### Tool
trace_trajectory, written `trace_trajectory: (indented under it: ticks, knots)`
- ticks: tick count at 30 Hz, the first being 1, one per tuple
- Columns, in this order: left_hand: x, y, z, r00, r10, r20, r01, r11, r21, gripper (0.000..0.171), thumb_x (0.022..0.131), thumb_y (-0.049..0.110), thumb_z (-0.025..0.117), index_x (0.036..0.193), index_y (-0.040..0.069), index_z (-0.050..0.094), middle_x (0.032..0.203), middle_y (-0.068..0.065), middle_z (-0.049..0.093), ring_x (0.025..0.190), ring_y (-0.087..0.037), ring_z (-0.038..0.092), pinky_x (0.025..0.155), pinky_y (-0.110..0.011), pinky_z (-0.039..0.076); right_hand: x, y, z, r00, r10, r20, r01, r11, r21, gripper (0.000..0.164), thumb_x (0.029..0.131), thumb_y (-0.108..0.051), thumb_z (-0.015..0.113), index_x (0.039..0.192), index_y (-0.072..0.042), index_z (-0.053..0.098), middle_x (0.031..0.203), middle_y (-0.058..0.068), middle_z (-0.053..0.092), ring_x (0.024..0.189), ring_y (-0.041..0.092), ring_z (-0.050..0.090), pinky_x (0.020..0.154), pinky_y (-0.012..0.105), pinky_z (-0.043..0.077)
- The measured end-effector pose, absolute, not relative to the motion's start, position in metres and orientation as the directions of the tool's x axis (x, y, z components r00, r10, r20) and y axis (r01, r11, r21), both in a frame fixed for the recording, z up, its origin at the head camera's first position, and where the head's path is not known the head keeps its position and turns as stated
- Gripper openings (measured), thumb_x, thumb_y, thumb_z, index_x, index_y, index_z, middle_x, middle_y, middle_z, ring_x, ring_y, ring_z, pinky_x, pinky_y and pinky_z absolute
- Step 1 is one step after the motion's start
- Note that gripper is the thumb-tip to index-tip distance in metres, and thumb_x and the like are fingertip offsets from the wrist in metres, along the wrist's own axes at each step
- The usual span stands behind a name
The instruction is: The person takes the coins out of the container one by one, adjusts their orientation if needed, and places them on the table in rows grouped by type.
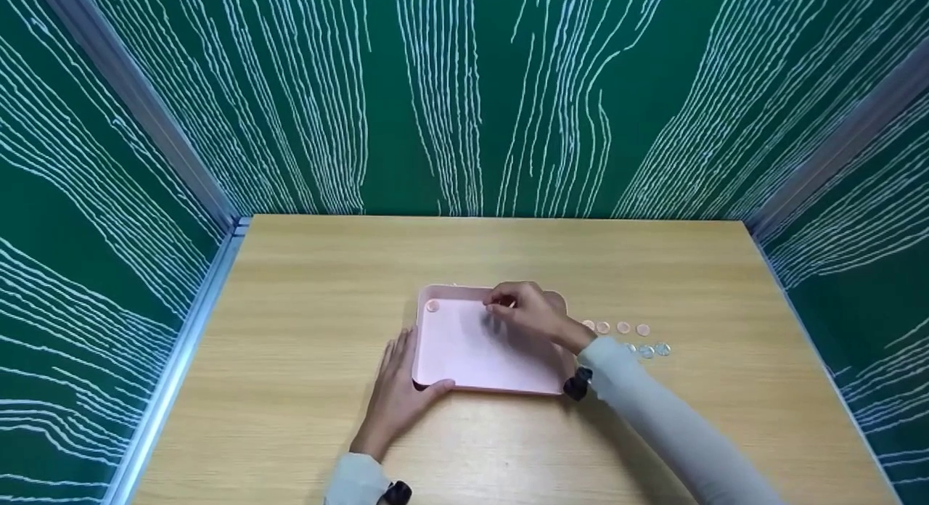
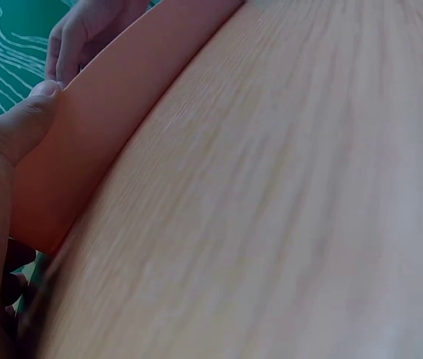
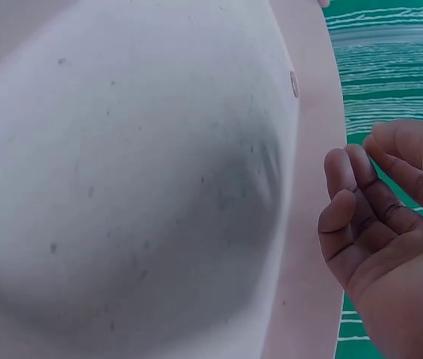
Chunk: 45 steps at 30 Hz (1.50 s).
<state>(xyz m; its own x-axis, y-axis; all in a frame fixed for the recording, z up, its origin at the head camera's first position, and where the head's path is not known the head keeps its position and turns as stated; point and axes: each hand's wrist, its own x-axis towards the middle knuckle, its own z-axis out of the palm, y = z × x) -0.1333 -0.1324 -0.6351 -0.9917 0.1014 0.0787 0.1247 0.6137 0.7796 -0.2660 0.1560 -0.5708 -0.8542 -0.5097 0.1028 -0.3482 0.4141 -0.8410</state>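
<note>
A shallow pink tray (image 1: 464, 352) lies on the wooden table, with a small round pinkish disc (image 1: 432, 305) in its far left corner. My left hand (image 1: 398, 389) grips the tray's near left corner, fingers along the outer side and thumb on the front rim. In the left wrist view the thumb (image 2: 32, 116) presses against the pink wall. Over the tray's far right part hovers my right hand (image 1: 528, 309), fingers curled and fingertips close together. From the right wrist view, I cannot tell whether anything lies between those fingertips (image 3: 338, 168).
Right of the tray, several pinkish discs (image 1: 623, 328) form a row, and a nearer row holds clear bluish discs (image 1: 647, 351). My right forearm partly covers this nearer row. Green walls with white wavy lines (image 1: 443, 91) stand behind and beside the table (image 1: 290, 331).
</note>
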Motion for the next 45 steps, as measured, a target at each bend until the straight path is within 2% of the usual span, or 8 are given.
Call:
trace_trajectory:
  ticks: [8, 14, 20, 27, 31, 36, 40, 45]
  knots:
    - [-0.133, -0.133, -0.637, -0.99, 0.102, 0.095, 0.137, 0.62, 0.773, 0.122, 0.087, 0.071, 0.083, 0.176, 0.012, 0.026, 0.179, -0.023, 0.026, 0.165, -0.052, 0.018, 0.132, -0.07, 0.02, -0.271, 0.141, -0.578, -0.84, -0.534, 0.096, -0.354, 0.405, -0.843, 0.015, 0.103, 0.001, 0.071, 0.115, 0.006, 0.08, 0.107, 0.016, 0.079, 0.091, 0.021, 0.067, 0.079, 0.024, 0.056]
    - [-0.134, -0.133, -0.638, -0.99, 0.104, 0.096, 0.14, 0.613, 0.778, 0.123, 0.086, 0.072, 0.083, 0.176, 0.012, 0.026, 0.179, -0.023, 0.026, 0.166, -0.05, 0.017, 0.133, -0.068, 0.02, -0.275, 0.124, -0.582, -0.836, -0.543, 0.075, -0.339, 0.403, -0.85, 0.016, 0.103, 0.0, 0.072, 0.116, 0.005, 0.08, 0.108, 0.016, 0.079, 0.089, 0.019, 0.067, 0.075, 0.023, 0.055]
    - [-0.134, -0.132, -0.637, -0.993, 0.094, 0.067, 0.111, 0.612, 0.783, 0.123, 0.086, 0.073, 0.082, 0.177, 0.013, 0.025, 0.18, -0.022, 0.024, 0.166, -0.05, 0.016, 0.132, -0.071, 0.019, -0.28, 0.11, -0.59, -0.832, -0.552, 0.056, -0.309, 0.375, -0.874, 0.017, 0.102, -0.004, 0.076, 0.116, 0.004, 0.081, 0.101, 0.011, 0.079, 0.083, 0.015, 0.066, 0.069, 0.021, 0.053]
    - [-0.134, -0.131, -0.635, -0.994, 0.097, 0.057, 0.105, 0.616, 0.781, 0.122, 0.086, 0.073, 0.083, 0.177, 0.015, 0.025, 0.18, -0.021, 0.023, 0.166, -0.05, 0.015, 0.132, -0.072, 0.018, -0.284, 0.096, -0.598, -0.826, -0.559, 0.073, -0.298, 0.323, -0.898, 0.014, 0.104, -0.001, 0.072, 0.112, 0.006, 0.08, 0.09, 0.019, 0.076, 0.069, 0.016, 0.064, 0.058, 0.019, 0.051]
    - [-0.134, -0.13, -0.635, -0.993, 0.099, 0.059, 0.108, 0.62, 0.777, 0.123, 0.086, 0.073, 0.082, 0.177, 0.016, 0.025, 0.18, -0.022, 0.023, 0.167, -0.049, 0.015, 0.132, -0.071, 0.018, -0.284, 0.086, -0.603, -0.835, -0.547, 0.05, -0.298, 0.375, -0.878, 0.012, 0.104, -0.007, 0.075, 0.112, 0.0, 0.082, 0.087, 0.008, 0.076, 0.068, 0.013, 0.063, 0.058, 0.02, 0.051]
    - [-0.135, -0.128, -0.636, -0.991, 0.11, 0.072, 0.126, 0.631, 0.765, 0.12, 0.087, 0.072, 0.082, 0.177, 0.015, 0.025, 0.18, -0.021, 0.024, 0.167, -0.049, 0.015, 0.132, -0.07, 0.019, -0.284, 0.077, -0.611, -0.858, -0.507, 0.08, -0.362, 0.487, -0.795, 0.014, 0.105, -0.018, 0.079, 0.115, -0.011, 0.085, 0.077, -0.007, 0.066, 0.065, 0.006, 0.056, 0.056, 0.021, 0.042]
    - [-0.135, -0.13, -0.637, -0.989, 0.114, 0.096, 0.147, 0.635, 0.759, 0.118, 0.088, 0.066, 0.085, 0.177, 0.015, 0.026, 0.179, -0.024, 0.025, 0.166, -0.05, 0.017, 0.134, -0.067, 0.019, -0.286, 0.069, -0.612, -0.855, -0.503, 0.125, -0.428, 0.55, -0.717, 0.016, 0.106, -0.022, 0.078, 0.117, -0.013, 0.085, 0.073, -0.01, 0.06, 0.063, 0.006, 0.051, 0.056, 0.024, 0.038]
    - [-0.136, -0.132, -0.637, -0.989, 0.111, 0.102, 0.149, 0.638, 0.755, 0.12, 0.087, 0.067, 0.085, 0.177, 0.013, 0.025, 0.179, -0.025, 0.025, 0.166, -0.05, 0.018, 0.134, -0.066, 0.018, -0.285, 0.062, -0.611, -0.857, -0.503, 0.116, -0.438, 0.591, -0.677, 0.01, 0.105, -0.02, 0.079, 0.108, -0.013, 0.084, 0.077, -0.006, 0.069, 0.066, 0.007, 0.056, 0.059, 0.024, 0.044]
